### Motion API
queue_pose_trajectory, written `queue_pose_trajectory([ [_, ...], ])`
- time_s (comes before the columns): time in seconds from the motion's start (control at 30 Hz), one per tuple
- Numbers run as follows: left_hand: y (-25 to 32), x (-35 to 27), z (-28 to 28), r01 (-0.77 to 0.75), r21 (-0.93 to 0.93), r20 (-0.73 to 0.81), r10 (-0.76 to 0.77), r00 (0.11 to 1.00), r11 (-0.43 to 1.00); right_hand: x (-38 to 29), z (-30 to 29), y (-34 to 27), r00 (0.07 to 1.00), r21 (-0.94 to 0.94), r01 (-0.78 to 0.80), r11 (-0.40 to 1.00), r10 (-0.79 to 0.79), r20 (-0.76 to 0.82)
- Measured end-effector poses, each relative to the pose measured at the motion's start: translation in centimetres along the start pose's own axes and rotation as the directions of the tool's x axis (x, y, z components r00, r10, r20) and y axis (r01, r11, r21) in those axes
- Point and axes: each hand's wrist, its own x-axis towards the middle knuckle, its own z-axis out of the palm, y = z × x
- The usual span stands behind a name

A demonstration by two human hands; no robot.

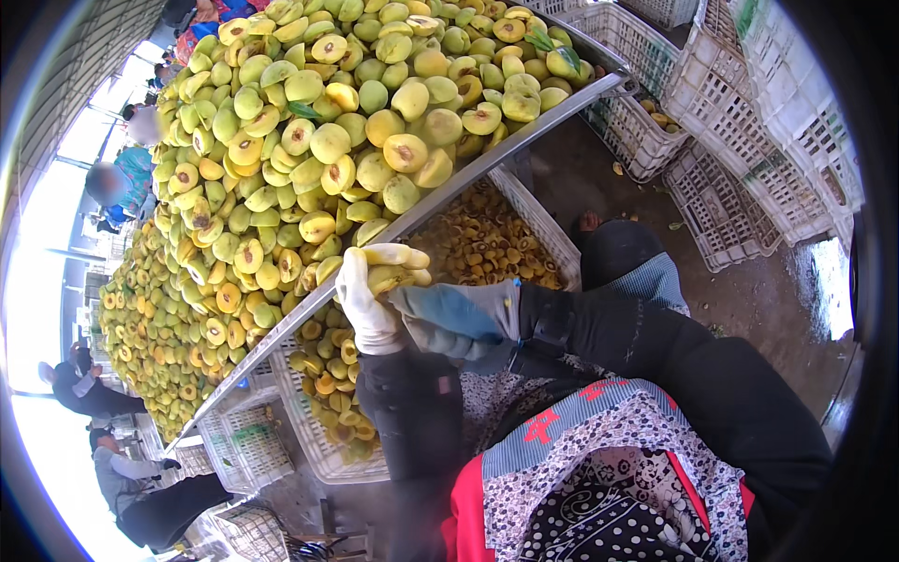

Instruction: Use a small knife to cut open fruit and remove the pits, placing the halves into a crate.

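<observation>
My left hand [369,302], in a white glove with yellow-stained fingers, grips a piece of yellow stone fruit [386,278]. Pressed close against it is my right hand [460,316], in a blue-grey glove with its fingers curled. Whatever the right hand may hold is hidden. Both hands are just in front of the metal rim [477,165] of a sloping table. Heaped on that table are many green-yellow stone fruits [309,175], seemingly peaches, several cut in half with reddish-brown centres showing.
Below the rim stand a crate of small brownish-yellow fruit pieces or stones [499,242] and a crate of yellow-green fruit [337,393]. Stacked white plastic crates [751,133] line the right side over a wet floor [604,190]. Several people [151,485] are along the table's far left side.
</observation>
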Motion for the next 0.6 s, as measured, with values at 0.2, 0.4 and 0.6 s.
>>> queue_pose_trajectory([
  [0.2,-0.9,1.2,0.3,0.001,-0.166,-0.067,-0.013,0.998,0.986,1.3,0.5,-0.1,0.911,0.516,-0.101,0.85,-0.13,0.392],
  [0.4,0.8,1.8,-4.2,-0.066,-0.406,-0.271,-0.051,0.961,0.912,2.1,-1.1,2.0,0.841,0.847,-0.249,0.47,-0.328,0.43],
  [0.6,7.1,-2.7,-15.6,-0.199,0.371,-0.736,0.418,0.532,0.907,2.5,-1.0,0.9,0.986,0.649,0.082,0.757,-0.155,0.055],
])
